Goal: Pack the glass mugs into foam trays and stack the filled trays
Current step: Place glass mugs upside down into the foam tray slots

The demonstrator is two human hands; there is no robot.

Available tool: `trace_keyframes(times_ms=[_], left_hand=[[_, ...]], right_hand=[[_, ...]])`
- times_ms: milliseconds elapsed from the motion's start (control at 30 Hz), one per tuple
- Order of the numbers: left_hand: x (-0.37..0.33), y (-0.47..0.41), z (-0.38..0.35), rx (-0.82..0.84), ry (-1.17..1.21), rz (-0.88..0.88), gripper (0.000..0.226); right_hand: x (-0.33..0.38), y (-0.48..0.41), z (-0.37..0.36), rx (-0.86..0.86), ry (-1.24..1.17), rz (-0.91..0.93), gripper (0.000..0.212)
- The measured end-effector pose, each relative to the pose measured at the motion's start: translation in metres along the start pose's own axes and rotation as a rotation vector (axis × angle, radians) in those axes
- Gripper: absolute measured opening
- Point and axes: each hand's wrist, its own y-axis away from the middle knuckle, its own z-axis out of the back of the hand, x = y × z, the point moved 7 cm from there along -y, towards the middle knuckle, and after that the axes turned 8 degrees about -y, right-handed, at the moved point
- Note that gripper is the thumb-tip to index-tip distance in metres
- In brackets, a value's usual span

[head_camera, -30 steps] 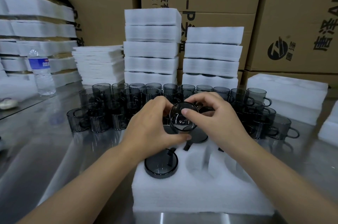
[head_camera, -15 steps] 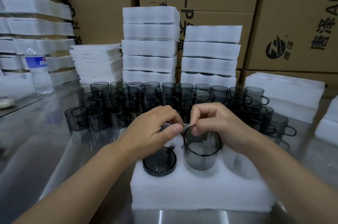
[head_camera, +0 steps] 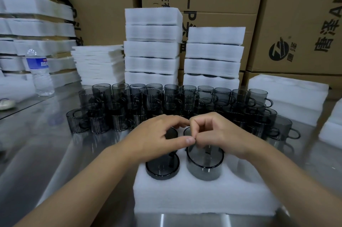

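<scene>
Looking at my bench right now, I'd say I'm only partway into this tray and a long way from done overall. The foam tray (head_camera: 203, 195) sits dead centre at 6 o'clock, right in front of me. It has one mug (head_camera: 162, 167) pushed fully down at the front left, only its rim showing, and a second mug (head_camera: 204, 166) just to its right, standing proud of the foam, so I'd guess it isn't seated yet. Two more dark rims peek out behind my knuckles in the back row, partly hidden.

My left hand (head_camera: 159, 134) and right hand (head_camera: 218, 134) meet over that second mug, fingertips pinched together at its far rim. Both are curled narrow. I can't really tell whether they grip the glass itself or something small on it.

Done so far: two stacks of filled trays (head_camera: 153, 49) at 12 o'clock, dark rims showing between the layers, the left one taller. What's left is a lot: the loose mugs (head_camera: 166, 100) are crowded in rows between my hands and those stacks, running from 10 to 2 o'clock. Spare foam (head_camera: 288, 93) waits at 2 o'clock, and thin foam sheets (head_camera: 98, 63) sit piled at 11. Water bottle (head_camera: 39, 73) off at 10, for later.

So: finish seating this mug, fill the remaining pockets, stack, repeat plenty of times.
</scene>
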Motion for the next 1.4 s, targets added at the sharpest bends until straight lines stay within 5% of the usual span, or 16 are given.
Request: trace_keyframes(times_ms=[167, 267, 400, 533, 667, 1067, 1400], left_hand=[[-0.002, -0.001, -0.001, 0.011, -0.004, -0.026, 0.021], [-0.003, -0.001, -0.002, 0.018, -0.006, -0.022, 0.022], [0.0, -0.002, -0.002, 0.022, -0.01, 0.016, 0.031], [0.001, -0.001, -0.004, 0.046, -0.058, 0.022, 0.06], [-0.001, -0.001, -0.005, 0.081, -0.06, 0.03, 0.049], [-0.001, -0.003, -0.005, 0.081, -0.018, 0.014, 0.039], [0.001, -0.004, -0.005, 0.068, -0.066, -0.02, 0.047]], right_hand=[[0.004, 0.0, -0.007, 0.064, -0.011, 0.006, 0.015], [-0.001, -0.004, 0.003, -0.084, -0.034, -0.017, 0.02], [-0.008, -0.006, 0.017, -0.294, 0.22, -0.041, 0.02], [-0.007, -0.004, 0.016, -0.237, 0.333, -0.038, 0.02], [-0.013, -0.007, 0.009, -0.145, 0.721, -0.052, 0.013], [0.003, -0.004, -0.008, -0.176, 1.161, 0.09, 0.003], [-0.001, -0.006, -0.008, -0.146, 1.1, 0.032, 0.003]])
